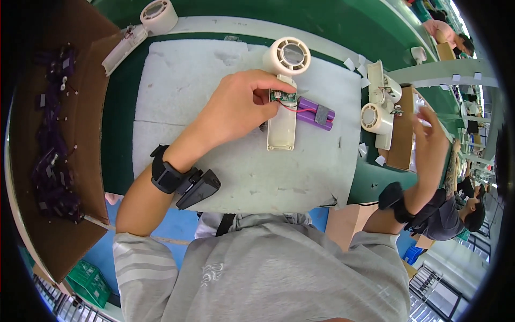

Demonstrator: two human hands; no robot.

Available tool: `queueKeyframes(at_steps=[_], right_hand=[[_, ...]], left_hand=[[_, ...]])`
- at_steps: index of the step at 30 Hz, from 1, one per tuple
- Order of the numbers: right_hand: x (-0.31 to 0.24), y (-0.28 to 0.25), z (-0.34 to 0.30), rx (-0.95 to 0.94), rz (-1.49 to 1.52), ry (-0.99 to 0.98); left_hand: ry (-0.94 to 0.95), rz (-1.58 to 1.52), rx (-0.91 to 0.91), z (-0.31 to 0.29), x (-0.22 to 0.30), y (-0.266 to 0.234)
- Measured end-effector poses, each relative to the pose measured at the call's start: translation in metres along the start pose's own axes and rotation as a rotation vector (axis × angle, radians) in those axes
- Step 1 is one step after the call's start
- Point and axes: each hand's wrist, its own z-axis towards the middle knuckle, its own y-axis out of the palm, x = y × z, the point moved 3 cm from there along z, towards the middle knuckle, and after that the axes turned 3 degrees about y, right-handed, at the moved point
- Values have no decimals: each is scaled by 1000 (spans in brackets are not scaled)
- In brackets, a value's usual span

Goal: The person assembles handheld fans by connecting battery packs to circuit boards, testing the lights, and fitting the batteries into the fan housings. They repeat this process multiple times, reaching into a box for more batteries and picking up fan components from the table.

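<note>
A cream handheld fan [281, 131] lies on the pale foam mat with its round head away from me and its handle shell uncovered. My left hand [244, 104] pinches the small green circuit board [284, 96] at the top of that handle, thumb and forefinger at its edges. Red and black wires link the board to a purple battery pack [315, 112] with a grey patch, lying just right of the handle. Over at the right, my right hand [429, 137] is raised beside an open carton [399, 145], fingers bent and apart, with nothing visible in them.
The foam mat [204, 70] covers the bench's middle. At left, a big cardboard box [86, 155] holds many purple battery packs. Another opened fan [158, 19] rests at the back left. More fan parts [377, 118] and white scraps lie near the carton. Other people sit farther right.
</note>
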Motion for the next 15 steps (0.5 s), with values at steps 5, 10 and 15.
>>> queueKeyframes(at_steps=[5, 10, 15], right_hand=[[-86, 101, -43, -226, 175, -745], [-85, 118, -34, -463, 298, -748], [-82, 115, -39, -903, 789, -341]], left_hand=[[-2, -55, -17, -4, -6, -3], [-13, -52, 1, -3, -6, -2], [-6, 53, -7, -4, 1, -2]])
